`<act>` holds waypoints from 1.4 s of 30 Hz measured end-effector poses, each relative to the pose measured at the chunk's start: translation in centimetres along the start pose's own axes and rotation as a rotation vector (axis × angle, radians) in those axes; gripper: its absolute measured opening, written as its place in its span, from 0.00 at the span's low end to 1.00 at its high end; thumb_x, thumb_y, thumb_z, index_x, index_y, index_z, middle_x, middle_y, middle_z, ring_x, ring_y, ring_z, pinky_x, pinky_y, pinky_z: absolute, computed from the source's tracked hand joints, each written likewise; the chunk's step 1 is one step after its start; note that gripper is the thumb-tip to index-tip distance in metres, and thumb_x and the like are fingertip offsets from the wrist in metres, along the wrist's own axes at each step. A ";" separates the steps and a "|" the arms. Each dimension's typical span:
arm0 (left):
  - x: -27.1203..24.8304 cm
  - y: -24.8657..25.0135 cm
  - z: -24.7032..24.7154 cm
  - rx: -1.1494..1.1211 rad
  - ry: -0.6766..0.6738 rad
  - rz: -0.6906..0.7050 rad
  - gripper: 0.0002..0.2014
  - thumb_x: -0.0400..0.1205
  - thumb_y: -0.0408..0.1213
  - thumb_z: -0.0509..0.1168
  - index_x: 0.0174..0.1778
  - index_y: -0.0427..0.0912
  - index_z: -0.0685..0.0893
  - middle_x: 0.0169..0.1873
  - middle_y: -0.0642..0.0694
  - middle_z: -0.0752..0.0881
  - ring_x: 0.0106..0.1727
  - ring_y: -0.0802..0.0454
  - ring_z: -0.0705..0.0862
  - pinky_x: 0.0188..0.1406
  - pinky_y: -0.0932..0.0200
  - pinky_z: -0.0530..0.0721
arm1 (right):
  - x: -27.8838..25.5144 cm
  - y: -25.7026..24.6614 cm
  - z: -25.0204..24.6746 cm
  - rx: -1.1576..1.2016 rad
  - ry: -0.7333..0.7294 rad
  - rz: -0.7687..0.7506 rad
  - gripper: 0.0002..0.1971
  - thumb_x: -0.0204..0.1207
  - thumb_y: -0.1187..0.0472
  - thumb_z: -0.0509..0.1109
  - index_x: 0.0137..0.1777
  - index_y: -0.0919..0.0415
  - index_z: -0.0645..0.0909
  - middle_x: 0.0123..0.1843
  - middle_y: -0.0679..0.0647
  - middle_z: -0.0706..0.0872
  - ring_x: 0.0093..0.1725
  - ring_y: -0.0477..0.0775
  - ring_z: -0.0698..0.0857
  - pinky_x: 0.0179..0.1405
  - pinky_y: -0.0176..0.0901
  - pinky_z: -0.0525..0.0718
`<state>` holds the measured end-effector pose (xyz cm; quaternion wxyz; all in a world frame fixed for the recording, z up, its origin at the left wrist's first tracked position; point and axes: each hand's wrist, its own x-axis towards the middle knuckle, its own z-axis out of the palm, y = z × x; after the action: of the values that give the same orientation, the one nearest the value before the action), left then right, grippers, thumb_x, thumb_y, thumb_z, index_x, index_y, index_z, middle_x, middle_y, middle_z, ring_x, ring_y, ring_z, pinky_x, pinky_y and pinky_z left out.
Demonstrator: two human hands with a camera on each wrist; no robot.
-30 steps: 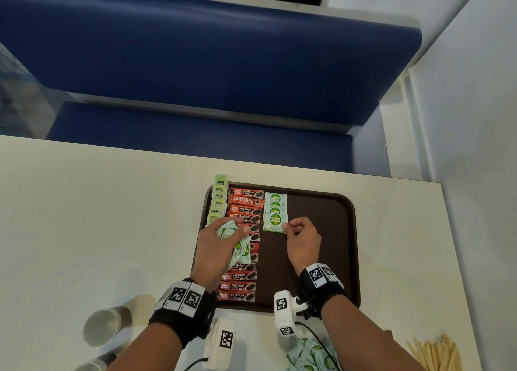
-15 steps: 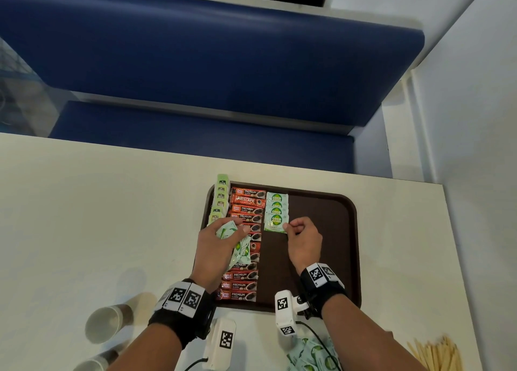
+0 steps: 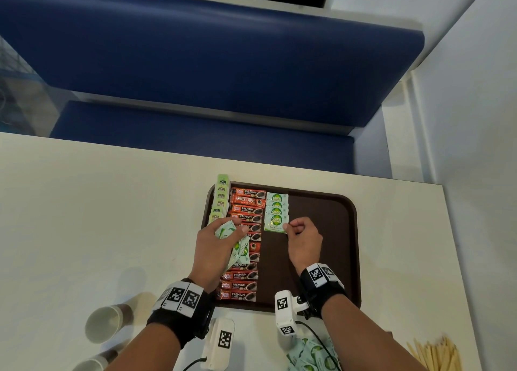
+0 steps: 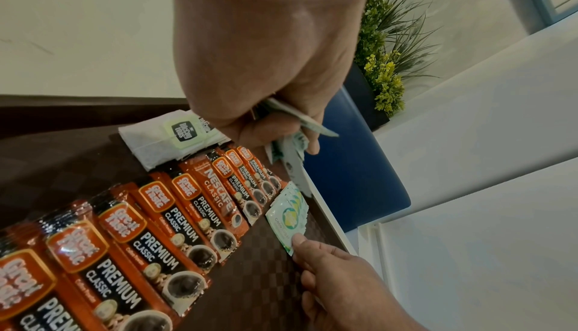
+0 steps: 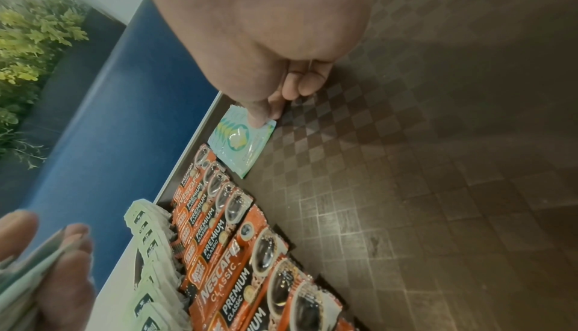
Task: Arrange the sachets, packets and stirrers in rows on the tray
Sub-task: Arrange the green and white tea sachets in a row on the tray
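Right hand is down on the tray, thumb and forefinger pinching the near corner of the front coco sugar sachet, which lies at the head of a short overlapping row. Left hand hovers over the coffee packets, its fingers curled round a bunch of spare sachets. The tea bag row and the coffee row look finished. Sachet row, I'd say, is barely started, and the right half of the tray is bare. More sachets and the wooden stirrers wait on the surface, off the tray. Roughly halfway, by my reckoning.
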<state>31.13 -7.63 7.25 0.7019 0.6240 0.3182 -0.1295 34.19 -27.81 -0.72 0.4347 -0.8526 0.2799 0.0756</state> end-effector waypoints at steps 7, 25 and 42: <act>0.1 -0.1 -0.1 0.015 0.001 0.002 0.10 0.82 0.37 0.81 0.59 0.46 0.93 0.51 0.47 0.97 0.49 0.48 0.98 0.46 0.47 0.96 | -0.1 0.0 0.0 -0.006 0.004 -0.004 0.06 0.81 0.59 0.80 0.50 0.55 0.85 0.41 0.45 0.88 0.40 0.41 0.86 0.36 0.33 0.79; -0.2 0.7 2.5 0.054 -0.091 0.078 0.09 0.85 0.50 0.76 0.56 0.51 0.93 0.50 0.53 0.97 0.57 0.55 0.95 0.58 0.53 0.92 | -5.9 -6.1 -3.5 0.395 -0.601 -0.141 0.19 0.72 0.44 0.85 0.56 0.51 0.86 0.50 0.48 0.88 0.48 0.45 0.84 0.47 0.44 0.87; -0.9 -0.4 2.0 0.028 -0.182 -0.035 0.11 0.83 0.37 0.80 0.60 0.39 0.93 0.51 0.40 0.97 0.54 0.40 0.97 0.59 0.40 0.94 | -5.1 -4.1 -4.8 0.727 -0.447 0.180 0.12 0.82 0.60 0.79 0.63 0.61 0.89 0.58 0.58 0.94 0.50 0.54 0.90 0.52 0.46 0.90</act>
<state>30.78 -9.81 7.54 0.7168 0.6137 0.2619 -0.2022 31.57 -27.53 6.93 0.7481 -0.5792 0.2607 0.1923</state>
